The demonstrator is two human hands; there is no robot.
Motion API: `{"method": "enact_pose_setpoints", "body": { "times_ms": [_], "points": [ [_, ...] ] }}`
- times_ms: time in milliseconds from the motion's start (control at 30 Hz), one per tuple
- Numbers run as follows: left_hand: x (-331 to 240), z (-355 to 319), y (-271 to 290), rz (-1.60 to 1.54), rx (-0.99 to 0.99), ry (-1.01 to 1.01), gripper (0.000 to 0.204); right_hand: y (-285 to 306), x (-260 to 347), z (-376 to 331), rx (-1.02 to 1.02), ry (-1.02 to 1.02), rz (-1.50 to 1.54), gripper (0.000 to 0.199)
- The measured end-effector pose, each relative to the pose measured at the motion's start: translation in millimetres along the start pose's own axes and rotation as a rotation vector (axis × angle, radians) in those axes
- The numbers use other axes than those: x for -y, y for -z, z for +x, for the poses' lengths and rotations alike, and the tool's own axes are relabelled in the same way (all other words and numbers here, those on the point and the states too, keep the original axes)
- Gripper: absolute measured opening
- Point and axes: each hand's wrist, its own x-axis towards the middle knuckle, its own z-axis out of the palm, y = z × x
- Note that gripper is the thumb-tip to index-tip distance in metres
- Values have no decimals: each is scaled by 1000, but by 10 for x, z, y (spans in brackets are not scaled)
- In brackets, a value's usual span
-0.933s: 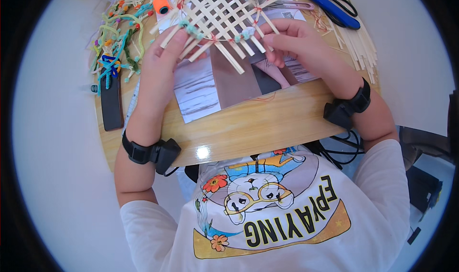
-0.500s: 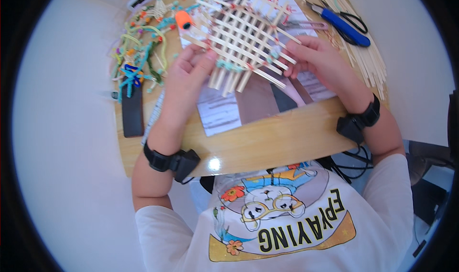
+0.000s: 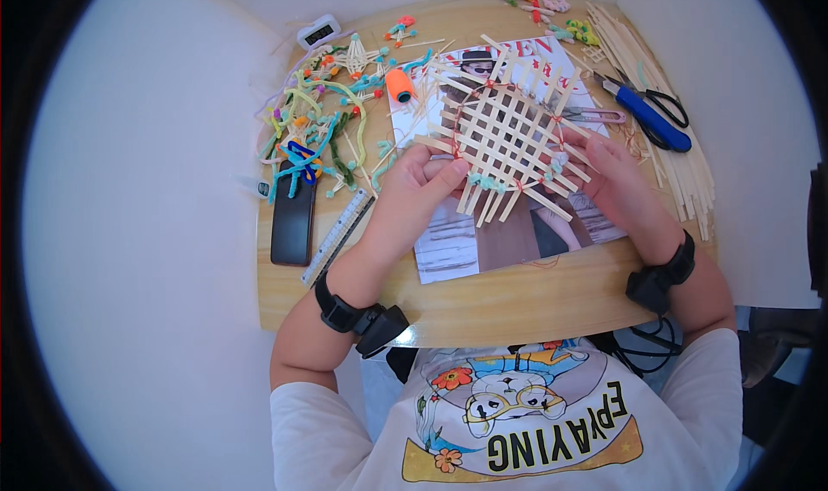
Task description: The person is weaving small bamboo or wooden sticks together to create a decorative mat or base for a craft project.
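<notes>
Between my two hands I hold a lattice of woven pale wooden strips [image 3: 506,133] above a magazine [image 3: 448,249]. Reddish thread binds its rim, and light-blue fuzzy yarn wraps part of the near edge. My left hand [image 3: 423,185] pinches its left edge, thumb on top. My right hand [image 3: 617,176] grips the right edge, its fingers partly hidden behind the strips. An orange spool of thread [image 3: 399,85] stands beyond my left hand. Pink-handled scissors [image 3: 595,115] lie partly under the lattice on the right.
A tangle of coloured yarn [image 3: 302,120] covers the table's left side, near a black phone [image 3: 292,219] and a clear ruler [image 3: 338,236]. Blue-handled pliers [image 3: 647,116] rest on loose wooden strips [image 3: 681,176] at the right. A small white digital clock [image 3: 318,32] stands at the back left.
The whole view has shifted, so table and hands appear lower and further right. The lattice stays in both hands and looks slightly flatter toward me.
</notes>
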Motion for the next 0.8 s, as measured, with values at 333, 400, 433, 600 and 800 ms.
{"method": "enact_pose_setpoints", "body": {
  "times_ms": [333, 400, 433, 600, 800],
  "points": [
    [66, 54, 12, 51, 54, -40, 31, -26, 17, 10, 5, -60, -309, 37],
    [64, 62, 32, 108, 67, -53, 32, 28, 33, 67, -6, -55, -279, 27],
    [58, 64, 65, 85, 13, -53, 34, 21, 42, 55, -26, -79, -279, 27],
    [25, 100, 103, 119, -89, -31, 45, 0, 61, 68, -20, -82, -349, 26],
    [12, 89, 70, 339, -215, -238, 45, 131, 129, 71, 41, -178, -443, 26]
  ]
}}
